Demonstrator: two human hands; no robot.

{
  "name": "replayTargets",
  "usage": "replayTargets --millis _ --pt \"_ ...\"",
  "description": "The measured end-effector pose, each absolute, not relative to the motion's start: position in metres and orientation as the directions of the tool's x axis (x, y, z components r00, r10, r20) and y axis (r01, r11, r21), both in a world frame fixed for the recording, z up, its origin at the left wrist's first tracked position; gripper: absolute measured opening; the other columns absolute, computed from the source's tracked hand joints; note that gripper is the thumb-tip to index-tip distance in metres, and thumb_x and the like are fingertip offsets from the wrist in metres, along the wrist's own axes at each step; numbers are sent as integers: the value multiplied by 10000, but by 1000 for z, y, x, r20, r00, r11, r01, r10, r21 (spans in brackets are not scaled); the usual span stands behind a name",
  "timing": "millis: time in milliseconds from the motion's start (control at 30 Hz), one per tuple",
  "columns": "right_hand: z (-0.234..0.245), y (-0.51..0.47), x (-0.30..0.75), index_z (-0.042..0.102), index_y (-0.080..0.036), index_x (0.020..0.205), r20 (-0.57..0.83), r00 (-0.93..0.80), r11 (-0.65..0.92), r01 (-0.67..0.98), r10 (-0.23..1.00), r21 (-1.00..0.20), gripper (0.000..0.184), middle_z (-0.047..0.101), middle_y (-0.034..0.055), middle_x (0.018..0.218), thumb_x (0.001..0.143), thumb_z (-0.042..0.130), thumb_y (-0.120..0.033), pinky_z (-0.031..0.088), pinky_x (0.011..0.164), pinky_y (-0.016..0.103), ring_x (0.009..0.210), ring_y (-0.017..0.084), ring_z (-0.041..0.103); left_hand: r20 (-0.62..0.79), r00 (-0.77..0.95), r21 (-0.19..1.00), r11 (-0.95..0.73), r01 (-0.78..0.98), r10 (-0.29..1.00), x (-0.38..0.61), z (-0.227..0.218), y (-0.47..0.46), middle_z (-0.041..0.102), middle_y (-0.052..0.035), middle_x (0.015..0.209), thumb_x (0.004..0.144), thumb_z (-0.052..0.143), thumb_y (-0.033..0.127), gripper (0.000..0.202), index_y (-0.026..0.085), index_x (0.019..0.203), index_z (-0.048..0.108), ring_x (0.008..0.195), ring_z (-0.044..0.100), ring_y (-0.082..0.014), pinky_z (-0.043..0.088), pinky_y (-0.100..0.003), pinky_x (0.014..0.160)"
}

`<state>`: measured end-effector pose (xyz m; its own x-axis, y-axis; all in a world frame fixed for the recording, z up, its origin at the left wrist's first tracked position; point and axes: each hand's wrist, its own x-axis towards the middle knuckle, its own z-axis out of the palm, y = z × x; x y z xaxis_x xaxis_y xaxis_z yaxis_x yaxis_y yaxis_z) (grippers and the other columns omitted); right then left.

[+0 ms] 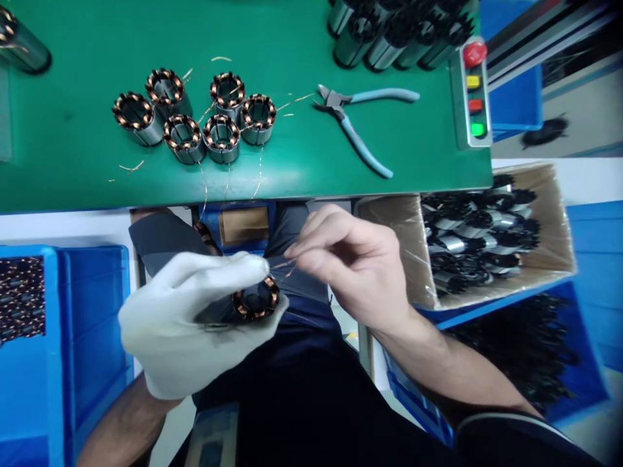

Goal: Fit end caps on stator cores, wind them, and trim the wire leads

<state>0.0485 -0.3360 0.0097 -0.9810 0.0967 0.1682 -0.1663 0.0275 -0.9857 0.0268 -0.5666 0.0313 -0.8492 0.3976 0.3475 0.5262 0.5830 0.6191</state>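
My left hand [195, 318], in a white glove, is wrapped round a small motor stator [256, 299] with copper windings, held over my lap below the table edge. My bare right hand [350, 263] pinches thin copper wire ends [282, 264] that stick out of the stator's top. On the green table mat [73, 130] stand several more wound stators [195, 117] in a cluster, with loose wire ends trailing from them. Blue-handled cutting pliers [360, 123] lie to their right.
A cardboard box [549, 194] of unwound black-capped cores sits at the right, over blue bins [588, 363]. More cores [399, 32] stand at the table's far edge. A button panel [474, 91] is on the table's right end. Blue bins [92, 311] stand at the left.
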Motion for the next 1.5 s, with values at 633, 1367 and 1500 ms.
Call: replayTargets --millis 633,1367,1500 --pt "10 -366 60 906 -270 1033 -35 -992 -205 9 123 -979 159 841 11 924 937 991 -364 643 718 291 782 153 758 403 -863 689 519 505 305 20 25 -549 664 -38 1119 906 883 309 330 286 1138 649 1118 721 -256 633 -456 980" --pt "31 -306 56 739 -211 986 -146 -938 187 90 -314 -978 124 861 150 1312 1083 793 -264 700 1071 429 1325 279 816 -295 -835 937 313 -157 464 23 -11 -571 775 -43 778 1060 500 875 691 280 1236 805 501 649 -205 531 -352 509" --pt "23 -312 66 700 -182 951 -375 -860 -12 404 -347 -915 267 879 148 1188 1103 803 -375 714 970 365 1179 244 861 363 -807 559 585 588 465 42 -5 -565 880 -45 1175 806 1010 521 472 345 1205 830 932 849 -298 608 -369 763"
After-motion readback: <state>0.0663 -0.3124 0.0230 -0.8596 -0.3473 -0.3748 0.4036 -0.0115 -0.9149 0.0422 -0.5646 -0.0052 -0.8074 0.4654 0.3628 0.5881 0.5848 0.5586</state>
